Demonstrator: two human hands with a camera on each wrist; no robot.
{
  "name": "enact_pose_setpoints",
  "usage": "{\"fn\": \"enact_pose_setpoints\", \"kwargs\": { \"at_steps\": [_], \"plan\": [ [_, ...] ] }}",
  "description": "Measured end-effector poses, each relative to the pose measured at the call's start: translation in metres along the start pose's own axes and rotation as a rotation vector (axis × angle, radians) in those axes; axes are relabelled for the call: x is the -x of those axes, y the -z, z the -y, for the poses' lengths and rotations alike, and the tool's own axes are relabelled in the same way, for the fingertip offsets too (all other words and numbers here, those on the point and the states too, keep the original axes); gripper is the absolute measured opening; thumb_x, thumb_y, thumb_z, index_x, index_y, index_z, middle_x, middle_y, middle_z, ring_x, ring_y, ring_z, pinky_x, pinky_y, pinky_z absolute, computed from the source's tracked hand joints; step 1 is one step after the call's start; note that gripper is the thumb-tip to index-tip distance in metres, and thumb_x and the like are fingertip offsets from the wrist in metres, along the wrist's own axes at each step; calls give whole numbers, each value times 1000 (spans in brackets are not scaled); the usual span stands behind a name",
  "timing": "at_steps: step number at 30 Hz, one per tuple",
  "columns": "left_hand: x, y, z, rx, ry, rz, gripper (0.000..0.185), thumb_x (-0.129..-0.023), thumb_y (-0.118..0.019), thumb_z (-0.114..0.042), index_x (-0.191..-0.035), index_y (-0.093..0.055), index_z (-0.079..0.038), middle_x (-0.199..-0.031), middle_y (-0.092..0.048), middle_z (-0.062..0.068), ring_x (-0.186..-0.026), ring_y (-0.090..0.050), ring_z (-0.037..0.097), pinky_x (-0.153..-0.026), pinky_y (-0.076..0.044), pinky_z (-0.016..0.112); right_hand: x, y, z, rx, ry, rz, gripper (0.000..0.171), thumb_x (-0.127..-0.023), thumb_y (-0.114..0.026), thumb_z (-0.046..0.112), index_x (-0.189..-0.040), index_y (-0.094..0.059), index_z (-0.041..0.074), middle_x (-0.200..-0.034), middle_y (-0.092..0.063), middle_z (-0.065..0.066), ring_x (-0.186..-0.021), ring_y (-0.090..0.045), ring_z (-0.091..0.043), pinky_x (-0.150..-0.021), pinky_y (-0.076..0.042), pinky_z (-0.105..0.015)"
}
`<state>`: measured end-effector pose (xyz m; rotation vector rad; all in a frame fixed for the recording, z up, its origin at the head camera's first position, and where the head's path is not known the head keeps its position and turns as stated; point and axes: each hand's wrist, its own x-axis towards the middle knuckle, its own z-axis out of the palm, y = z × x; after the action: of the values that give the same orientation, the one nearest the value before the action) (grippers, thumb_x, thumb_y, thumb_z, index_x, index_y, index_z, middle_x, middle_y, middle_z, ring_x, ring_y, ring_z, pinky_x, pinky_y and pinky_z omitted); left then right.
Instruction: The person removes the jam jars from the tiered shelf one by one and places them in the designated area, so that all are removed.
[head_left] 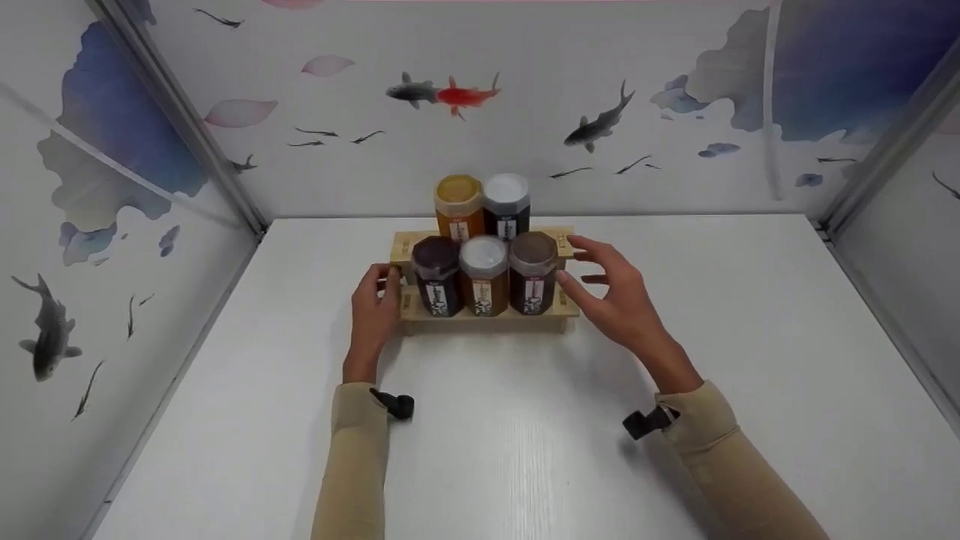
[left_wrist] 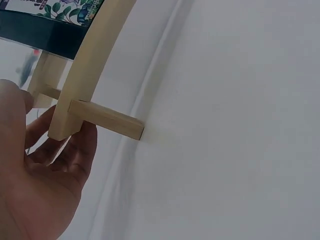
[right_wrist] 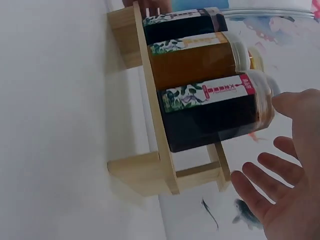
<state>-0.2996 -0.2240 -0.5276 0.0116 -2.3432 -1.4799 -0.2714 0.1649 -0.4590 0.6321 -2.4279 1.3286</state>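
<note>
left hand (head_left: 377, 300) gripped rack (head_left: 487, 315) end, frame centre; right hand (head_left: 611, 289) open beside. loaded with jars (head_left: 484, 274), likely heavy, tippy; hold both ends.

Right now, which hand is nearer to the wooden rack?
Left. The left hand holds the rack's left end, fingers curled round its frame. The right hand hovers open just off the rack's right end, beside the brown-lidded jar, touching nothing.

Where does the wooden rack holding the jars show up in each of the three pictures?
Head: wooden rack at centre, on the white table, between both hands.
Left wrist: upper left, only its curved end and a peg, beside the left hand.
Right wrist: centre, tipped sideways, jars upon it.
Shared landmark: the rack's pale wood.
</note>
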Motion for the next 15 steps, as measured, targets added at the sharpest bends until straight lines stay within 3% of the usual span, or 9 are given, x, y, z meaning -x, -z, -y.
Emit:
{"fn": "enact_pose_setpoints", "kwargs": {
  "at_steps": [4, 8, 15],
  "plan": [
    [3, -1, 6, -3, 67, 36, 23, -111, -58, -25, -127, -69, -12, -131, -70, 11, -119, -66, 28, -103, -53, 46, -1, -16, 2, -84, -12, 29, 68, -103, -76, 36, -162, -47, 20, -158, -57, -3, -141, -60, -26, -102, -60, -51],
    [4, -2, 10, -9, 120, 58, 22, -110, -63, -26, -124, -68, -11, -126, -70, 12, -115, -66, 26, -103, -53, 42, -3, -28, 4, -132, -52, 46, 78, -100, -79, 40, -165, -41, 22, -155, -58, -3, -140, -60, -26, -103, -59, -51],
    [5, -1, 10, 16, 122, 73, 26, -112, -60, -29, -124, -67, -8, -120, -70, 13, -109, -66, 22, -98, -52, 35, -2, -47, 1, -137, -95, 18, 88, -95, -85, 38, -167, -37, 19, -154, -58, -6, -138, -60, -28, -105, -58, -51]
  ]
}}
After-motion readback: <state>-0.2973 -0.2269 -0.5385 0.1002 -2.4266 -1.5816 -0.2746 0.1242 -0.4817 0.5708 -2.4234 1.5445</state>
